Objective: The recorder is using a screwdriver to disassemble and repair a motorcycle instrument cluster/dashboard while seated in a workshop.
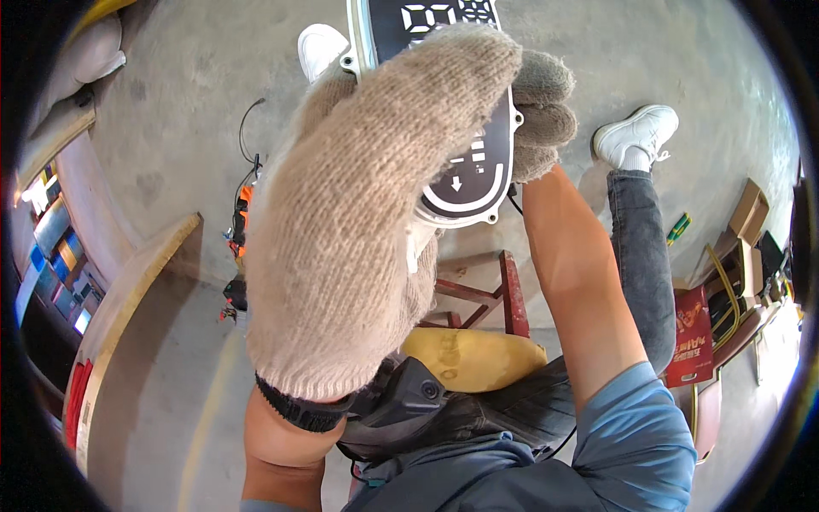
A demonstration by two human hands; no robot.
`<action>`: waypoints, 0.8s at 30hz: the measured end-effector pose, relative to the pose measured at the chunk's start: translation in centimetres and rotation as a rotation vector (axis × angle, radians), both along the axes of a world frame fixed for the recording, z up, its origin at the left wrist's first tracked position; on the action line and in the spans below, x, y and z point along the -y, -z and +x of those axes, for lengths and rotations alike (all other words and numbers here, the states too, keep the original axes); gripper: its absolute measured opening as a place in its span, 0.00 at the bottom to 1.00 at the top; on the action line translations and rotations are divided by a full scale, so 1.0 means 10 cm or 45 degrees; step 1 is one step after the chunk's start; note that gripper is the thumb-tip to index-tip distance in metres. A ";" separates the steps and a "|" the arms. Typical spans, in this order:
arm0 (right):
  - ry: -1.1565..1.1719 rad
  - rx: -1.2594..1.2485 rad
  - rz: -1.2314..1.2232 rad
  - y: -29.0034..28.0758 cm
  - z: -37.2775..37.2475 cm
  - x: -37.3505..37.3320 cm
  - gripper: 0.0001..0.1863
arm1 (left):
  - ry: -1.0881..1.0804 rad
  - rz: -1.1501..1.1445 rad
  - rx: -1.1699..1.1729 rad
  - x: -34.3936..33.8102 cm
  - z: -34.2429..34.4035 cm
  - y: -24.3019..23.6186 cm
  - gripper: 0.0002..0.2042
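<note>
A dark display panel (439, 183) with a pale rim, small screw lugs and white segment markings is held up close in the head view. My left hand (350, 196), in a beige knitted glove, lies across the panel's face and grips it, hiding its middle. My right hand (546, 111), also gloved, is curled around the right edge from underneath; most of it is behind the panel. A small black camera (414, 392) is strapped to my left wrist.
Below the hands stands a red wooden stool frame (514, 294) beside a yellow cushion (473, 358). A curved table edge (128, 316) runs along the left. Orange and black parts with a cable (243, 218) lie at left. At right are a red box (689, 337) and cardboard boxes (749, 213).
</note>
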State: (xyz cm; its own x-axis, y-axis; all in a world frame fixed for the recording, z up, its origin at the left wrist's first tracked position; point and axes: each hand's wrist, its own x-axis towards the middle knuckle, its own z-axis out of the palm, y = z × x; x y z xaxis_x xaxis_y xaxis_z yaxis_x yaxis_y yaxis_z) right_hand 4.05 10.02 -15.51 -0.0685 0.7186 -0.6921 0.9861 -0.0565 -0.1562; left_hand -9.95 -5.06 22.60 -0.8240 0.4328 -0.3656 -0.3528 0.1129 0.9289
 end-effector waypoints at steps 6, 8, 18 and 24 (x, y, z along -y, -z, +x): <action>0.130 -0.499 0.013 -0.09 0.80 -0.64 0.19 | 0.637 -0.147 -0.967 0.00 -0.15 0.07 0.21; 0.270 -0.841 -0.087 -0.63 0.53 -0.45 0.14 | 0.346 0.101 -0.288 -0.02 -0.24 -0.13 0.21; 0.628 -1.183 -0.122 -3.49 0.43 -0.49 0.07 | 0.421 0.452 0.626 -0.12 -0.22 -0.34 0.20; 0.531 -1.344 -0.089 -4.08 0.44 -0.31 0.08 | 0.541 0.367 0.605 -0.33 0.01 -0.17 0.22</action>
State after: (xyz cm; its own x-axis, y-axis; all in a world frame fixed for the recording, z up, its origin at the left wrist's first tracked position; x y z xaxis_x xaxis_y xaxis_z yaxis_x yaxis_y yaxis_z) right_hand 8.48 13.14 25.28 -0.4055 0.7842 -0.4698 0.2656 -0.3907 -0.8814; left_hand -9.83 -1.74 24.29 -0.3415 0.8160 -0.4664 -0.7080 0.1030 0.6987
